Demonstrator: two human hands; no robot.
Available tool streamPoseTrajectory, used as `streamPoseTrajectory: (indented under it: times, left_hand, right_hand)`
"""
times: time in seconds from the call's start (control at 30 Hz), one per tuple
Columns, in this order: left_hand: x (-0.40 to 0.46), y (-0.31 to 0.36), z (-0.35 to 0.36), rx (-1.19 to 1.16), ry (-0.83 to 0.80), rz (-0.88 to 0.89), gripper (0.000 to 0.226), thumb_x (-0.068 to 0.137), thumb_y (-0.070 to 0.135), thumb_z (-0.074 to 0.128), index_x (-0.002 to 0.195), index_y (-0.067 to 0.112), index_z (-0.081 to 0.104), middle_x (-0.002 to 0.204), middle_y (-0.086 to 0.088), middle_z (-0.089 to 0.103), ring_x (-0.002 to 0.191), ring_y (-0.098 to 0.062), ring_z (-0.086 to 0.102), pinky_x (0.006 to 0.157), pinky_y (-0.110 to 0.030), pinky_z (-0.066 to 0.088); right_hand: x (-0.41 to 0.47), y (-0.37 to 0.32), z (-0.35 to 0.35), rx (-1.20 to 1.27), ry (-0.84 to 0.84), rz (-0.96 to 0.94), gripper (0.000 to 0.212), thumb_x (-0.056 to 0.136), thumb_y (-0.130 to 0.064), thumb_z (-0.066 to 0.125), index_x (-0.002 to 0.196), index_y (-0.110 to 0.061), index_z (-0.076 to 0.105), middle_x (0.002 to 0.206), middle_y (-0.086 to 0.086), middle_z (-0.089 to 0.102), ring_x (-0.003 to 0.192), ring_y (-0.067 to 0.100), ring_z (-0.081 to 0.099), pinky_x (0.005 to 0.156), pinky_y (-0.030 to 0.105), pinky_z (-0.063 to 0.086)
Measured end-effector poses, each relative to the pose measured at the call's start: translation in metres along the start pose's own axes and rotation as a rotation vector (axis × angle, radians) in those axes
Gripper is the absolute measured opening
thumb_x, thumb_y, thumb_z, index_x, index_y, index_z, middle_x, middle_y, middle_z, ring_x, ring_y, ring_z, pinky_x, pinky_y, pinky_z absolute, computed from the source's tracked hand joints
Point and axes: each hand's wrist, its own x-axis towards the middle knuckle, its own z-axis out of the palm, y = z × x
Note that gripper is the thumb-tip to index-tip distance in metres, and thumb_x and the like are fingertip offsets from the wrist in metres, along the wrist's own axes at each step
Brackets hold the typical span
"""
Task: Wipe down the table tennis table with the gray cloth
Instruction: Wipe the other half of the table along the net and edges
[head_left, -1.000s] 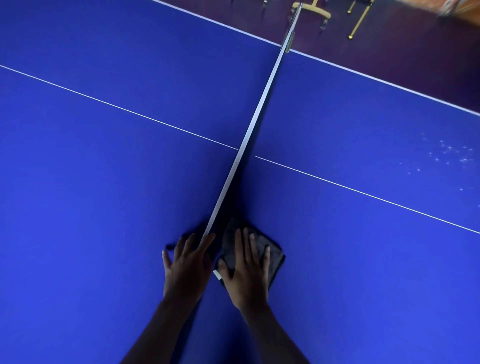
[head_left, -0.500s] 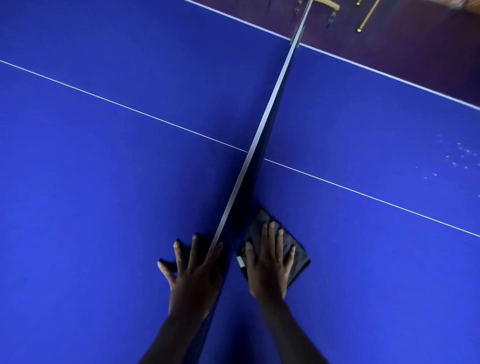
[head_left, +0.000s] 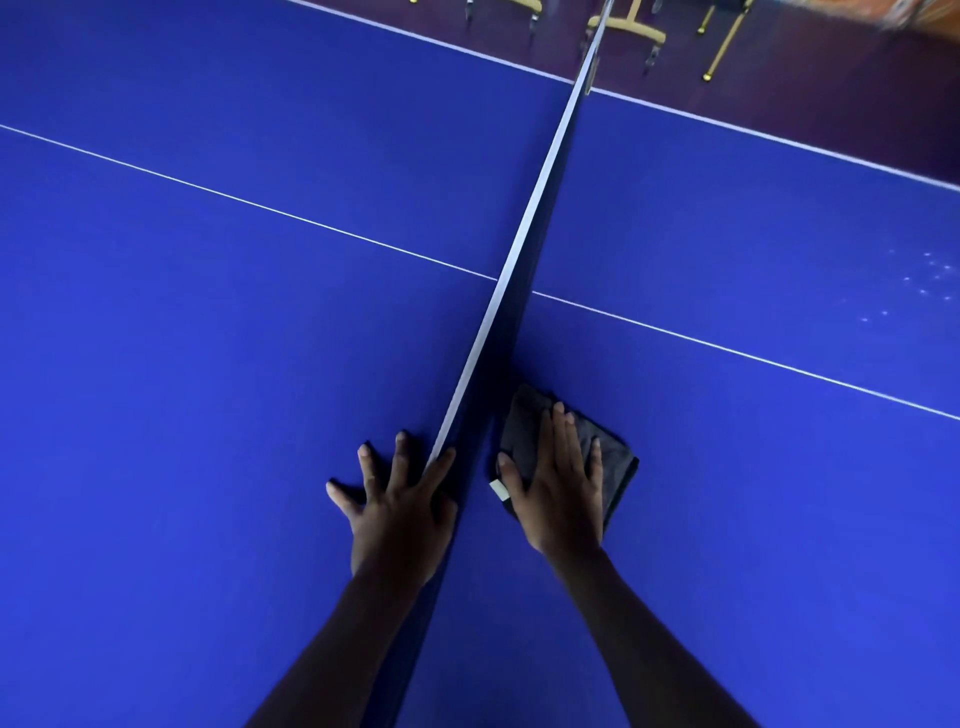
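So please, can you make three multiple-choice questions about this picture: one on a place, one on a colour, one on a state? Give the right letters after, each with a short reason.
1. On which side of the net does the cloth lie, seen from the person?
A. left
B. right
C. draped over it

2. What colour is the table top?
A. green
B. blue
C. black

3. How does the right hand meet the cloth?
A. flat on top, fingers straight
B. bunching it in a fist
C. not touching it

Answers:
1 B: the gray cloth lies right of the net.
2 B: the table tennis table is blue with white lines.
3 A: the right hand presses flat on it; the left hand rests spread on the table.
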Motion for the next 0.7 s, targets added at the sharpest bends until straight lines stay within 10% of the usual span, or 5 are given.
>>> streamPoseTrajectory:
  times: [0.7]
  left_hand:
    - [0.002,-0.002,-0.011,0.001,-0.161,0.058,0.058,0.104,0.052,0.030,0.156,0.054,0.004,0.169,-0.003,-0.009,0.150,-0.052,-0.014,0.107,-0.083,0.010]
  right_hand:
    - [-0.061,-0.021,0.001,-0.013,-0.044,0.101,0.076,0.102,-0.059,0.014,0.164,-0.017,0.025,0.172,-0.002,0.019,0.159,0.014,0.013,0.129,0.047,0.008]
